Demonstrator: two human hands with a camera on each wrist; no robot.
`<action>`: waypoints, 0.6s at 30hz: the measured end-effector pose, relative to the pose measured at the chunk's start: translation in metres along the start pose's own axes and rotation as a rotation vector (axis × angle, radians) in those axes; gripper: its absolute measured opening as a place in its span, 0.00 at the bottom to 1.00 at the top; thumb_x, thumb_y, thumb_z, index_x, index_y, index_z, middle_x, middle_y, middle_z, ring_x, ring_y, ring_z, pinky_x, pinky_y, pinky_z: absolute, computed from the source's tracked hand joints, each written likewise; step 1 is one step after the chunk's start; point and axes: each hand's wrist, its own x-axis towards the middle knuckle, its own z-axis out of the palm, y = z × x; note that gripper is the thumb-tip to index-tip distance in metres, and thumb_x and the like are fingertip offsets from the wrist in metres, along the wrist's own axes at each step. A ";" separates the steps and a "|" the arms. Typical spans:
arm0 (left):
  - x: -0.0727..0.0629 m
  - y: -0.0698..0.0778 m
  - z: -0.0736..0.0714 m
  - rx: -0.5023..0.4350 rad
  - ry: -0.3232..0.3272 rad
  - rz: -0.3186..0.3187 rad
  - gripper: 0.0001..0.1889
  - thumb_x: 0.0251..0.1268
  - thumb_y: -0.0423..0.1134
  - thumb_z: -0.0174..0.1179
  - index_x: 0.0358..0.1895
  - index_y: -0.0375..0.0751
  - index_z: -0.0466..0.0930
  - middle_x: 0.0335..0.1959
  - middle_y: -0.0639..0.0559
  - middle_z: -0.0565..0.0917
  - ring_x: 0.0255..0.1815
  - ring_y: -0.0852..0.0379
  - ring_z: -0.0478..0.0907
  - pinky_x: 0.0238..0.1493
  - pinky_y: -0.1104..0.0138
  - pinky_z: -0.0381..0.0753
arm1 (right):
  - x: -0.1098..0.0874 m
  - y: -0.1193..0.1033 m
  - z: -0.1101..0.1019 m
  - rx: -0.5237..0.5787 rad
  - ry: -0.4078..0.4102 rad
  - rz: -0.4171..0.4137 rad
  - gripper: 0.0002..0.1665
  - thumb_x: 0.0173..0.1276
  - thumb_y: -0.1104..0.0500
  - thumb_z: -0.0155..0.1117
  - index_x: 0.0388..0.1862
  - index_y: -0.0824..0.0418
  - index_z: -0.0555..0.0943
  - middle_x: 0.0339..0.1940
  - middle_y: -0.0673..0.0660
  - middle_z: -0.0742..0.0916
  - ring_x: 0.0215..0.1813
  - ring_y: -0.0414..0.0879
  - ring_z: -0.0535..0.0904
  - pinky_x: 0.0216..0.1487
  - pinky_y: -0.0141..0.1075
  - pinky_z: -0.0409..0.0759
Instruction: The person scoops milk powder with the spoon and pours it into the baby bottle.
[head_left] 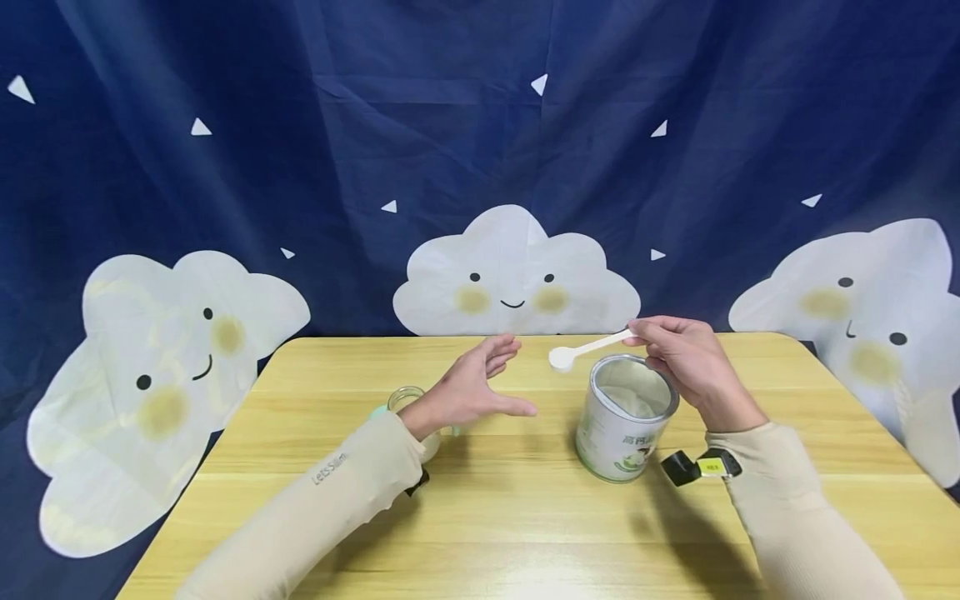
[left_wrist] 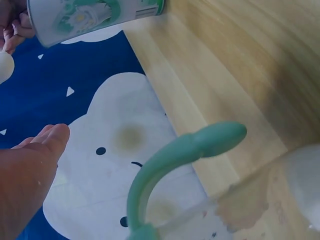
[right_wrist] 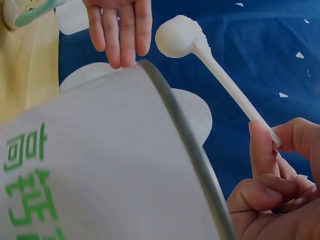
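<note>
My right hand point(head_left: 686, 358) pinches the end of a white measuring scoop's handle between thumb and fingers. The scoop point(head_left: 562, 358) is held level, left of and above the open milk powder can point(head_left: 626, 429); in the right wrist view its bowl point(right_wrist: 180, 36) looks heaped with white powder. Pale contents show inside the can. My left hand point(head_left: 468, 387) hovers with fingers extended and thumb apart, holding nothing. Partly hidden behind the left wrist stands a clear bottle point(head_left: 406, 395) with green handles; one handle point(left_wrist: 165, 165) shows large in the left wrist view.
The wooden table point(head_left: 510, 517) ends at a dark blue curtain point(head_left: 465, 150) printed with white smiling clouds. A small black camera point(head_left: 681, 468) is strapped to the right wrist. Light-coloured sleeves point(head_left: 330, 500) cover both forearms.
</note>
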 end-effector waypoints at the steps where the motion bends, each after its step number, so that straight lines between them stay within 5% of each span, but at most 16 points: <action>1: -0.001 0.001 -0.002 0.002 0.002 0.002 0.52 0.49 0.31 0.78 0.76 0.31 0.54 0.75 0.41 0.64 0.76 0.47 0.61 0.73 0.65 0.63 | 0.000 0.000 0.001 -0.003 0.000 0.002 0.14 0.70 0.64 0.64 0.25 0.51 0.87 0.22 0.46 0.86 0.21 0.32 0.68 0.24 0.22 0.72; 18: -0.015 0.008 -0.033 0.015 0.068 -0.014 0.53 0.48 0.34 0.80 0.76 0.35 0.55 0.74 0.47 0.67 0.74 0.54 0.63 0.72 0.66 0.64 | 0.006 0.000 0.028 -0.050 -0.012 -0.010 0.13 0.70 0.63 0.64 0.26 0.51 0.86 0.22 0.45 0.86 0.20 0.32 0.64 0.21 0.23 0.68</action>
